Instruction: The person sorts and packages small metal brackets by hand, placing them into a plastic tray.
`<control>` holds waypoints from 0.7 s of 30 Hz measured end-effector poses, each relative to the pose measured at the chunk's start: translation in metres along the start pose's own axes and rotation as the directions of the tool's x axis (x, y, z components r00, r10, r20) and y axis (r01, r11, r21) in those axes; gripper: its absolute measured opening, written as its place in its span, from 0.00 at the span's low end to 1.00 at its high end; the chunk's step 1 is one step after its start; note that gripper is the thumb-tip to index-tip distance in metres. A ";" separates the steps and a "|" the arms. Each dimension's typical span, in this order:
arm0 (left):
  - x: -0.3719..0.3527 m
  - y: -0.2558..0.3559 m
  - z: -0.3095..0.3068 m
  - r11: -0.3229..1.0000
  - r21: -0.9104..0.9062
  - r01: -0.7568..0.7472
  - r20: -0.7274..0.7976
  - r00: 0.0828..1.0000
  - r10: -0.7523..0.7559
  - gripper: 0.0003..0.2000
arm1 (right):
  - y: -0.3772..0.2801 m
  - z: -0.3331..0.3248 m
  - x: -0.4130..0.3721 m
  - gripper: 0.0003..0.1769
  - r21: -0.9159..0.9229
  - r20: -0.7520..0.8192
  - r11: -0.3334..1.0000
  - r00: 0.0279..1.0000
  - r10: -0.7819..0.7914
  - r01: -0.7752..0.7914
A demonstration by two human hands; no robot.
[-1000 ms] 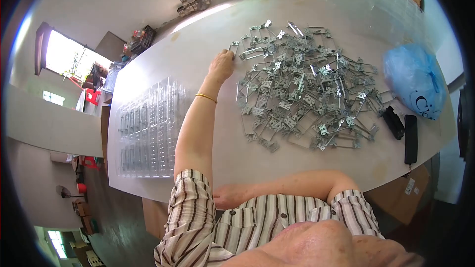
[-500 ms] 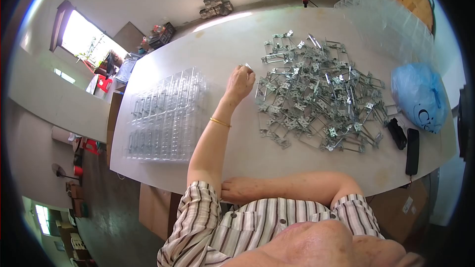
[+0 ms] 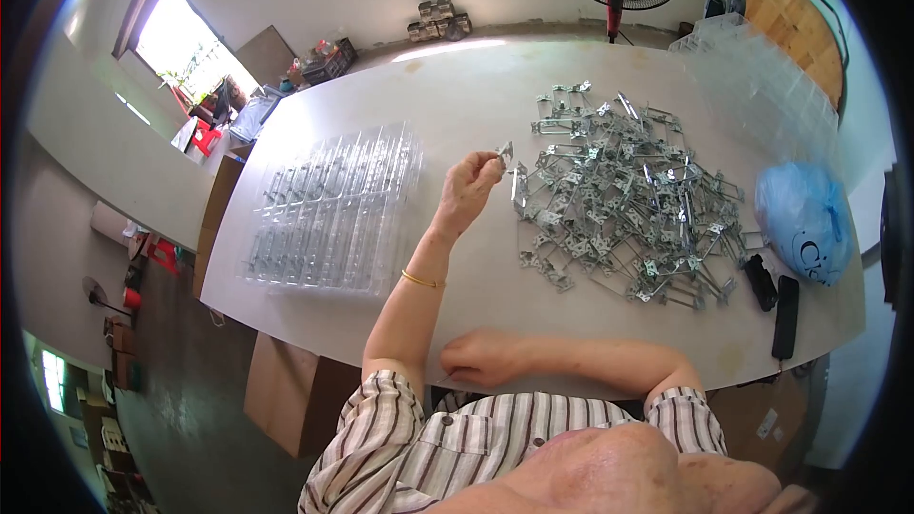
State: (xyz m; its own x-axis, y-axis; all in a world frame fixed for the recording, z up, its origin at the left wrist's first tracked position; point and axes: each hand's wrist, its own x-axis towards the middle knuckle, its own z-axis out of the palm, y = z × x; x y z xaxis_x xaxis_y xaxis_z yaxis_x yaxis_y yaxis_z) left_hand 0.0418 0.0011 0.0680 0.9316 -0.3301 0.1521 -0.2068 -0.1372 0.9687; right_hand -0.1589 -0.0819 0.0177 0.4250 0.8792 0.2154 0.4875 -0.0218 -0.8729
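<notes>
Now the left hand [image 3: 468,192] has drawn a metal bracket [image 3: 506,152] closer.

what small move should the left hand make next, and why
I'd probably carry the metal part over to the clear tray: the left hand has it pinched in its fingers at the edge of the pile, and the tray, on the person's left, seems to have similar metal pieces in its rows.
</notes>
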 end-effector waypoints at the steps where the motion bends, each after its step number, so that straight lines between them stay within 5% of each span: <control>1: -0.002 -0.005 0.000 0.997 -0.066 -0.037 -0.034 0.999 0.035 0.16 | -0.009 -0.010 -0.003 0.06 0.037 0.020 0.998 0.998 0.056 -0.057; 3: -0.011 -0.012 0.004 0.956 -0.286 -0.062 -0.039 0.998 0.053 0.15 | -0.034 -0.045 -0.007 0.06 0.048 -0.049 0.997 0.997 0.058 -0.055; 6: -0.024 -0.004 0.002 0.786 -0.618 -0.005 0.058 0.997 0.051 0.14 | -0.060 -0.093 -0.020 0.06 -0.020 -0.382 0.996 0.921 0.076 -0.090; 9: -0.037 -0.007 0.001 0.720 -0.691 0.062 0.142 0.989 0.052 0.15 | -0.054 -0.135 -0.037 0.05 -0.125 -0.799 0.991 0.596 -0.076 -0.041; 11: -0.040 -0.018 0.002 0.651 -0.755 0.076 0.180 0.979 0.094 0.16 | -0.054 -0.160 -0.051 0.06 -0.122 -0.917 0.969 0.399 -0.027 -0.215; 13: -0.042 -0.025 0.006 0.600 -0.794 0.099 0.212 0.970 0.121 0.16 | -0.048 -0.173 -0.065 0.06 -0.037 -0.945 0.946 0.319 0.072 -0.323; 21: -0.045 -0.040 0.010 0.463 -0.869 0.174 0.287 0.940 0.187 0.16 | -0.035 -0.178 -0.068 0.06 0.057 -0.901 0.904 0.368 0.229 -0.423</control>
State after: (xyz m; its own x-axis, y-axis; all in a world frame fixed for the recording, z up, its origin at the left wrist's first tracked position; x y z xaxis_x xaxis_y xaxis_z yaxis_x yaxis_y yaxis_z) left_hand 0.0053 0.0122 0.0202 0.7508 -0.6039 0.2676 0.3257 0.6909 0.6454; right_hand -0.0686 -0.2257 0.1115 0.9554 -0.1099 0.2742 0.2178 -0.3649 -0.9052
